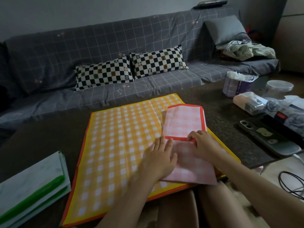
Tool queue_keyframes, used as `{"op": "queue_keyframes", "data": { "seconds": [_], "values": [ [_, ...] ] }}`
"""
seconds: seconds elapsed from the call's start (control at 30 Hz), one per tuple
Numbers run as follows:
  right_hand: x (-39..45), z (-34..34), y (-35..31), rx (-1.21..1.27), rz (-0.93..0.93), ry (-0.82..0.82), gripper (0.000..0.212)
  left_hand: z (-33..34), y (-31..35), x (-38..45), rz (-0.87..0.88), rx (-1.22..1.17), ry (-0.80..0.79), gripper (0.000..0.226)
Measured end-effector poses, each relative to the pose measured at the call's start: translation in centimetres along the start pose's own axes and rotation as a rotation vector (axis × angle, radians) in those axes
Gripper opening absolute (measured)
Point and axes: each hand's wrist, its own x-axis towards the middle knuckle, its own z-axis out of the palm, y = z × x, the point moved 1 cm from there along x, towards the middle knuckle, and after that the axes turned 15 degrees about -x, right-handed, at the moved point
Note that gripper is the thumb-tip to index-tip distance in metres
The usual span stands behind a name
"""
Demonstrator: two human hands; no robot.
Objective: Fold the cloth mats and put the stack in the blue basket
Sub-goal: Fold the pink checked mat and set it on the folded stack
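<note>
On the yellow mat [118, 142], the pink mat [185, 122] runs lengthwise away; left hand [160, 159] flat, right hand [203, 143] pinching its edge.

The checkered pillows [131, 69] bear small monogram marks resembling "LV"; no other text is readable.

- L hand [162, 159]: palm down, fingers straight, spread flat, forearm reaching fwd.
- R hand [203, 145]: fingers curled, fingertips [190, 137] pinching, forearm angled in from right.
</note>
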Motion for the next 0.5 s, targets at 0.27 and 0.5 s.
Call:
{"op": "queue_keyframes", "data": {
  "seconds": [0.27, 0.5],
  "values": [
    [-2.8, 1.9, -3.7, -0.142, 0.032, -0.061, 0.055, 0.5, -0.2, 0.4, 0.031, 0.037, 0.077, 0.057],
    [-4.1, 2.7, -2.8, -0.124, 0.179, -0.12, 0.074, 0.4, -0.3, 0.3, 0.013, 0.018, 0.032, 0.059]
  ]
}}
